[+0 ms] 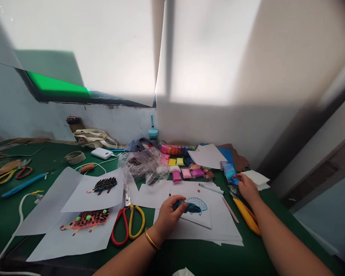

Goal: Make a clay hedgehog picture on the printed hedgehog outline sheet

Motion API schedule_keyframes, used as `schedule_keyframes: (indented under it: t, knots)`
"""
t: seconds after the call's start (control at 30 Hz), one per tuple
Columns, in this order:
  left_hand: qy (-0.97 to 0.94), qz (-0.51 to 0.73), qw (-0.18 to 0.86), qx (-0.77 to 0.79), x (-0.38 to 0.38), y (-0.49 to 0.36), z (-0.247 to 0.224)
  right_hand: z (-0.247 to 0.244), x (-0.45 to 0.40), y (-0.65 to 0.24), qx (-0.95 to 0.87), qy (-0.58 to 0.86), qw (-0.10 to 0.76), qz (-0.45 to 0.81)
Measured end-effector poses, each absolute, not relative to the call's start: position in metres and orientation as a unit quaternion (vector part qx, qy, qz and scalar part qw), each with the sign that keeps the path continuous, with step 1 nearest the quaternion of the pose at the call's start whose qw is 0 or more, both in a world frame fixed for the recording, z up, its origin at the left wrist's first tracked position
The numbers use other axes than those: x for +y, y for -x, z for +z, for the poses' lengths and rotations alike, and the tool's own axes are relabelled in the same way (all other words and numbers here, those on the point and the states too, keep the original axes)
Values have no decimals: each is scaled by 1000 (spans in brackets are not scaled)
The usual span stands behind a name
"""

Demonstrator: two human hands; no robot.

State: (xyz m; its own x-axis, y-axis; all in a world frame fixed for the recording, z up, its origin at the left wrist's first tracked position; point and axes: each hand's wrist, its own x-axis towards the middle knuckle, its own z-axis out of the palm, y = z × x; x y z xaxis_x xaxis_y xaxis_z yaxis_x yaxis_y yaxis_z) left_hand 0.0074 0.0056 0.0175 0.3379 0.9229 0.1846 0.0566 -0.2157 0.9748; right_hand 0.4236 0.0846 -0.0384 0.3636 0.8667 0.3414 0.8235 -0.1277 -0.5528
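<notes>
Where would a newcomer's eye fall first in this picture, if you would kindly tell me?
Probably on the large scissors, left of centre on the green tabletop, with one red and one yellow handle. To their left, a pink spiny animal with bright green balls also stands out, with a black spiny animal just beyond it. Near the centre, the left hand's grip holds a dark teal bundle over a blue-outlined drawing.

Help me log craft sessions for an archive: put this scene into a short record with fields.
Left hand: holds teal piece over blue drawing
Right hand: fingertips at blue packet; grip unclear
Right of drawing: pink stick, yellow tool
Beyond drawing: pen, coloured packs
Left of drawing: scissors, two animal pictures on paper
Surface: green table
</notes>
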Motion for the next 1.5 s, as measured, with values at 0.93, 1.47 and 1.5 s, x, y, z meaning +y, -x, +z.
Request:
schedule_keyframes:
  t: [0.93, 1.47, 1.5]
  knots:
    - [-645, 438, 495, 383, 7, -7, 15, -32, 81, -428, -511, 773, 375, -4]
    - [-647, 440, 490, 386, 7, -7, 15, 9, 38, -372, -635, 758, 142, 45]
    - [-646, 440, 490, 386, 7, -7, 15, 10, 39, -372, -629, 762, 149, 38]
